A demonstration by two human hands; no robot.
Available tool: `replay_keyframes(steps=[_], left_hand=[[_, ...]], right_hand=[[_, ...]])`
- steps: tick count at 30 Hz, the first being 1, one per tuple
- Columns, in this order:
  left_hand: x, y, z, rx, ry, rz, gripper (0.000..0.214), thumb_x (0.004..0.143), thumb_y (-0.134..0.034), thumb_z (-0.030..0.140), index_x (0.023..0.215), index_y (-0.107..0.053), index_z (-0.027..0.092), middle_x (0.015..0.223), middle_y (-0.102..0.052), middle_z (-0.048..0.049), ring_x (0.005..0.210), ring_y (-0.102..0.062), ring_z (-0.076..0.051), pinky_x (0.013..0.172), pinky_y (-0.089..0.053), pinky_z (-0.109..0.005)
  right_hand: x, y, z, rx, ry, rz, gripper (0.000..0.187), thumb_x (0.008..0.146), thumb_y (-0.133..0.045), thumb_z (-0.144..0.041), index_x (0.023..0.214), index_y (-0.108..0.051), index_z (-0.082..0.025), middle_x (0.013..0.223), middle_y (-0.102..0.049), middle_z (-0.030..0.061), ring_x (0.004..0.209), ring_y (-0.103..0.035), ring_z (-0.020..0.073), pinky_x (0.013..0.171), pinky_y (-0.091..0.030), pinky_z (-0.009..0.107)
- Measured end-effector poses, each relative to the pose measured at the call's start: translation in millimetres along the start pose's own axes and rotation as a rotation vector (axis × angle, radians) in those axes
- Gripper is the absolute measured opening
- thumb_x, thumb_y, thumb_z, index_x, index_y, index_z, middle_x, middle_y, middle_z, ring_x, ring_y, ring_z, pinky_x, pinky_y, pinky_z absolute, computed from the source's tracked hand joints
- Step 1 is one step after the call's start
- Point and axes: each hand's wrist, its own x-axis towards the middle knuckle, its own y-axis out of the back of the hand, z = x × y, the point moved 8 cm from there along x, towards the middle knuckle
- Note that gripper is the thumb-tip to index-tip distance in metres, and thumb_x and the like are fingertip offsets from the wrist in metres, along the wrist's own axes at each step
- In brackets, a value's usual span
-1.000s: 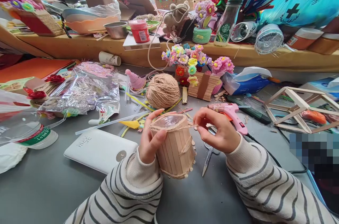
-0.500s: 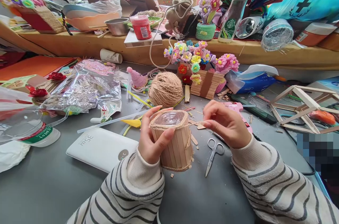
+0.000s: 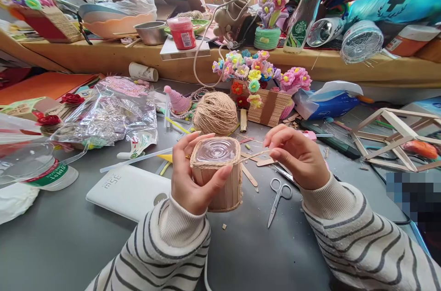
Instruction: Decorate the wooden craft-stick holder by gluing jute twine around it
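Left hand (image 3: 191, 187) cupped, thumb (image 3: 217, 182) spread, right hand (image 3: 299, 158) apart, fingers (image 3: 283, 157) pinched, both forearms (image 3: 165, 249) angled inward

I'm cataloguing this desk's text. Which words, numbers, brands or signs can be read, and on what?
"35W", upside down, on the white power bank; its smaller markings are illegible.
Black cross sign on the blue bag; characters too creased to read.
Starbucks logo on the glass bottle; wording blurred.
Too small or blurred: labels on the red jar, plastic bottle and tissue pack.
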Motion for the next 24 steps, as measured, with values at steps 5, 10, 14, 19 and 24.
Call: replay_keyframes(steps=[5, 10, 14, 19, 24], left_hand=[[-2.1, -2.8, 0.2, -0.012, 0.069, -0.026, 0.076, 0.058, -0.083, 0.050, 0.117, -0.047, 0.018, 0.114, -0.066, -0.0123, 0.104, -0.064, -0.027, 0.099, -0.045, -0.043], [-4.8, -6.7, -3.0, -0.092, 0.179, -0.063, 0.074, 0.057, -0.083, 0.050, 0.114, -0.048, 0.019, 0.111, -0.069, -0.0120, 0.102, -0.067, -0.028, 0.094, -0.049, -0.040], [-6.9, -10.8, -8.1, -0.155, 0.271, -0.104, 0.073, 0.056, -0.083, 0.052, 0.112, -0.050, 0.019, 0.108, -0.072, -0.0123, 0.097, -0.070, -0.029, 0.090, -0.051, -0.040], [-8.4, -15.0, -23.2, -0.265, 0.406, -0.133, 0.073, 0.053, -0.084, 0.055, 0.108, -0.055, 0.018, 0.103, -0.076, -0.0118, 0.096, -0.071, -0.030, 0.089, -0.051, -0.040], [-12.2, -20.4, -35.2, -0.373, 0.512, -0.123, 0.069, 0.050, -0.085, 0.056, 0.102, -0.060, 0.019, 0.096, -0.078, -0.0075, 0.098, -0.071, -0.029, 0.092, -0.049, -0.039]], right_hand=[[1.1, -0.9, -1.5, -0.003, 0.009, 0.008, 0.013, 0.086, -0.068, -0.029, 0.078, -0.060, -0.023, 0.079, -0.060, -0.0005, 0.073, -0.058, 0.0116, 0.058, -0.047, 0.022], [0.0, -2.5, -2.0, -0.007, 0.017, 0.016, 0.011, 0.086, -0.067, -0.025, 0.078, -0.060, -0.023, 0.079, -0.060, -0.0016, 0.073, -0.058, 0.0100, 0.059, -0.047, 0.021], [-0.4, -3.6, -0.3, -0.004, -0.003, 0.013, 0.011, 0.086, -0.068, -0.026, 0.079, -0.061, -0.023, 0.078, -0.060, -0.0013, 0.072, -0.057, 0.0108, 0.059, -0.047, 0.022], [-0.7, -4.9, 2.1, -0.006, -0.033, 0.012, 0.014, 0.085, -0.069, -0.033, 0.078, -0.061, -0.023, 0.078, -0.061, -0.0003, 0.074, -0.059, 0.0130, 0.061, -0.048, 0.025], [-0.6, -5.2, 2.7, -0.032, -0.041, 0.030, 0.017, 0.085, -0.068, -0.035, 0.077, -0.061, -0.023, 0.074, -0.059, -0.0013, 0.068, -0.056, 0.0113, 0.058, -0.046, 0.023]])
